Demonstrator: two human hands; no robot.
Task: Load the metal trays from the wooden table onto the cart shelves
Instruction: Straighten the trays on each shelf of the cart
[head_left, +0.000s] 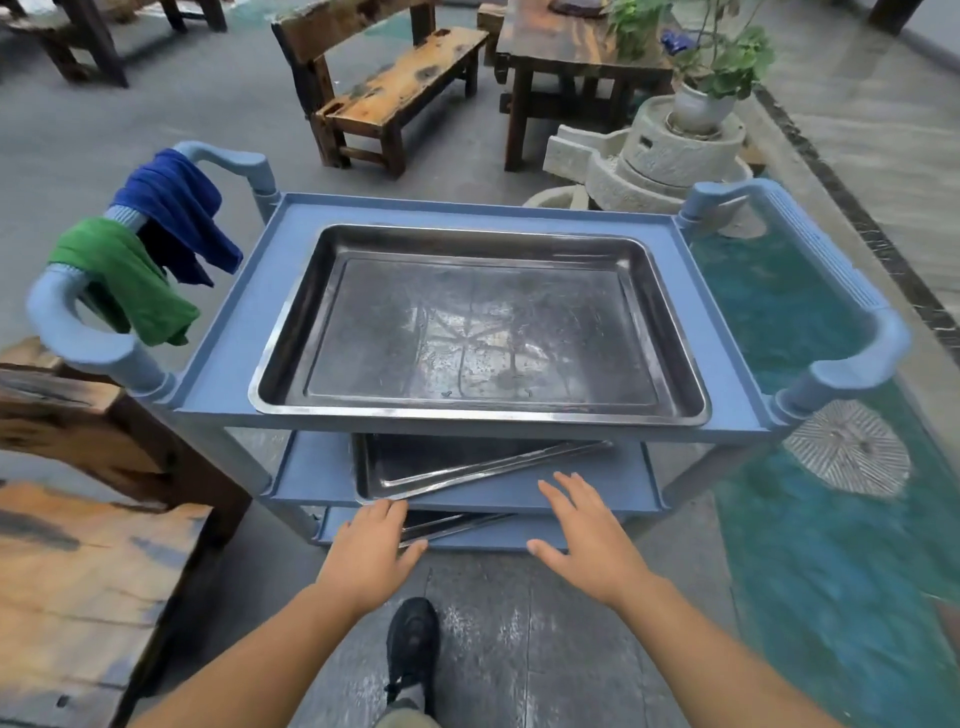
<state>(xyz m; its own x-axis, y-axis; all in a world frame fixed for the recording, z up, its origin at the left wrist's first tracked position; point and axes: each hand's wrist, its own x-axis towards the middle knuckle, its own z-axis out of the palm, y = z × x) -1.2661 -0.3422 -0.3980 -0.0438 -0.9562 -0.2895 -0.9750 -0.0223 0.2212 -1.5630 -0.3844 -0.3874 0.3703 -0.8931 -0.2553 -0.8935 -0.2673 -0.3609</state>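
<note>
Left grip (371, 551) and right grip (587, 535): open, empty; middle-shelf tray (415, 470) just beyond, long axis left-right, skewed, near-left corner touching left fingertips (397, 509).

Head view, steeply downward (close over cart (218, 332))

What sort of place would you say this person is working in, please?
Probably a rustic restaurant or teahouse courtyard: rough wooden benches and tables for seating, a blue service cart stacked with metal trays, and a decorative stone mill holding a potted plant.
</note>
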